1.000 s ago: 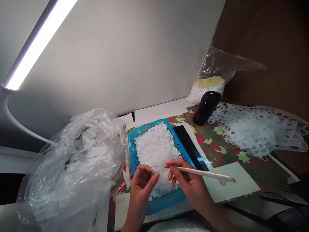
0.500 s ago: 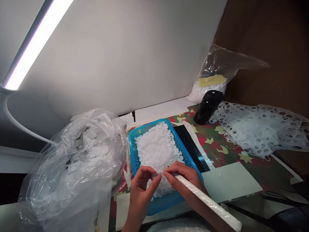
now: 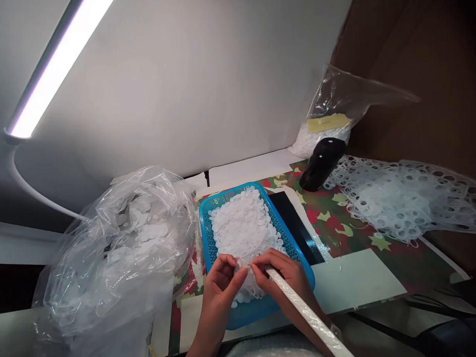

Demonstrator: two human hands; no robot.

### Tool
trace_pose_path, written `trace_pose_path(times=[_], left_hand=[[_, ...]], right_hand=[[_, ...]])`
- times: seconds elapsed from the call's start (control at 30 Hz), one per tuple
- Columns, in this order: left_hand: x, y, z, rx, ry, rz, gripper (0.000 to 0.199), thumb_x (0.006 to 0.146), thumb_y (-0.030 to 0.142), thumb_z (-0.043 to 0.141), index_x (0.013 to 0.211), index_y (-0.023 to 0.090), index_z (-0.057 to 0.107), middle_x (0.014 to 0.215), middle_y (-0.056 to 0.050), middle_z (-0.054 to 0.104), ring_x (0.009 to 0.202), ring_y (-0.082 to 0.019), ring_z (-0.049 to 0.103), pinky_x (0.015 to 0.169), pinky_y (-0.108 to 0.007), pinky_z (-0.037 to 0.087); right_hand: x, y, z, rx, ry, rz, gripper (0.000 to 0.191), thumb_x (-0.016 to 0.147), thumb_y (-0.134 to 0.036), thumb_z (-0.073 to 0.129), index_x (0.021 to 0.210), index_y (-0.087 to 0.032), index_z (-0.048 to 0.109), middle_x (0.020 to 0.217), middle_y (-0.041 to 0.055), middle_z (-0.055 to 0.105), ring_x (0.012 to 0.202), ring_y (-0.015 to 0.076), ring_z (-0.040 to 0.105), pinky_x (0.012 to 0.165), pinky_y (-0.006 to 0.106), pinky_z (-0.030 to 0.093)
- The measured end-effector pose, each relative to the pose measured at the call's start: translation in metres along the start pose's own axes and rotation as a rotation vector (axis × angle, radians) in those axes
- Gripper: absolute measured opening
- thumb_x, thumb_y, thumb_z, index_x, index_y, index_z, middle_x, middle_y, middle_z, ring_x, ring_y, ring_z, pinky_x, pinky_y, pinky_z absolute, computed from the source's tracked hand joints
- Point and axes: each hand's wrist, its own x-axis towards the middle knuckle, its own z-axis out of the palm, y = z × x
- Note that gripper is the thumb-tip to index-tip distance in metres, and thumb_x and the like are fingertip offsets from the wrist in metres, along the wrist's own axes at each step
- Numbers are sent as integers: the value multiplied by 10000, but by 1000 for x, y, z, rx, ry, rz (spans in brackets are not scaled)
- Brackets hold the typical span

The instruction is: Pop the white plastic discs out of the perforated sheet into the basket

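My left hand (image 3: 219,287) and right hand (image 3: 284,272) meet at the fingertips, pinching what looks like a thin white disc (image 3: 243,267) just above the heap, while my right hand also holds a long white rod (image 3: 301,307). I'd judge these discs light, soft and prone to clinging together, so they're best taken by the rim. The heap of discs (image 3: 241,223) lies directly beneath my hands in a blue plastic basket (image 3: 256,313), beside a crumpled clear plastic bag (image 3: 111,258).
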Motion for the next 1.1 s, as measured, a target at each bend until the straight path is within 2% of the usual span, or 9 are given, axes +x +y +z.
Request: trace_pose_path(times=[0.13, 0.37, 0.5, 0.63, 0.7, 0.87, 0.93, 1.0, 1.1], left_hand=[[0, -1, -1, -22, 44, -2, 219, 727, 242, 761, 837, 184, 580, 769, 21, 569, 702, -94, 544, 636, -160, 445], [-3, 12, 2, 68, 147, -39, 334, 673, 280, 795, 944, 190, 622, 774, -20, 706, 777, -154, 666, 673, -193, 514], [-3, 13, 2, 64, 156, -58, 350, 636, 277, 817, 921, 189, 635, 751, -14, 718, 742, -151, 681, 649, -197, 537], [-4, 14, 2, 71, 148, -71, 330, 623, 265, 826, 887, 185, 644, 707, -3, 715, 695, -139, 681, 624, -185, 532], [-4, 15, 2, 65, 138, -73, 323, 630, 252, 824, 891, 189, 643, 701, 5, 715, 694, -126, 678, 616, -163, 517], [-3, 14, 2, 44, 119, -69, 326, 636, 245, 820, 899, 188, 637, 696, 8, 713, 694, -117, 670, 642, -165, 511], [-2, 13, 2, 62, 134, -67, 334, 624, 262, 824, 888, 182, 636, 698, -1, 712, 695, -132, 671, 634, -180, 514], [-1, 11, 2, 77, 162, -66, 338, 614, 275, 827, 873, 181, 632, 699, -2, 712, 697, -138, 672, 633, -186, 516], [1, 9, 1, 72, 183, -70, 337, 608, 269, 829, 856, 184, 618, 693, 8, 708, 694, -129, 670, 646, -185, 520]], right_hand=[[0, -1, 0, 48, 11, 48, 135, 803, -207, 569, 696, -181, 648, 642, 0, 590, 586, 120, 552, 563, 209, 426], [0, -2, -6, 378, -44, 357, 210, 821, -364, 583, 715, -185, 612, 580, -32, 512, 524, 111, 487, 503, 214, 404], [0, 0, -7, 474, -44, 426, 240, 817, -411, 591, 740, -183, 596, 538, -44, 493, 507, 109, 479, 505, 219, 401], [-2, 0, -7, 488, -149, 385, 217, 813, -396, 600, 799, -180, 617, 628, -40, 494, 524, 94, 466, 505, 212, 385], [-3, -1, -7, 458, -158, 331, 184, 795, -365, 629, 776, -182, 619, 666, -38, 479, 552, 91, 455, 509, 204, 376], [-3, -2, -5, 372, -82, 297, 207, 801, -365, 635, 709, -183, 599, 653, -32, 479, 540, 92, 439, 499, 203, 372], [-3, 1, -4, 394, -41, 332, 240, 821, -426, 613, 801, -187, 628, 663, -22, 502, 538, 99, 449, 495, 207, 386], [-2, 6, -5, 446, 38, 360, 364, 872, -529, 501, 965, -201, 626, 747, 3, 549, 528, 100, 457, 490, 219, 409], [-3, 13, -9, 424, 163, 258, 580, 874, -682, 305, 1089, -225, 591, 919, 55, 576, 552, 113, 491, 463, 231, 431]])
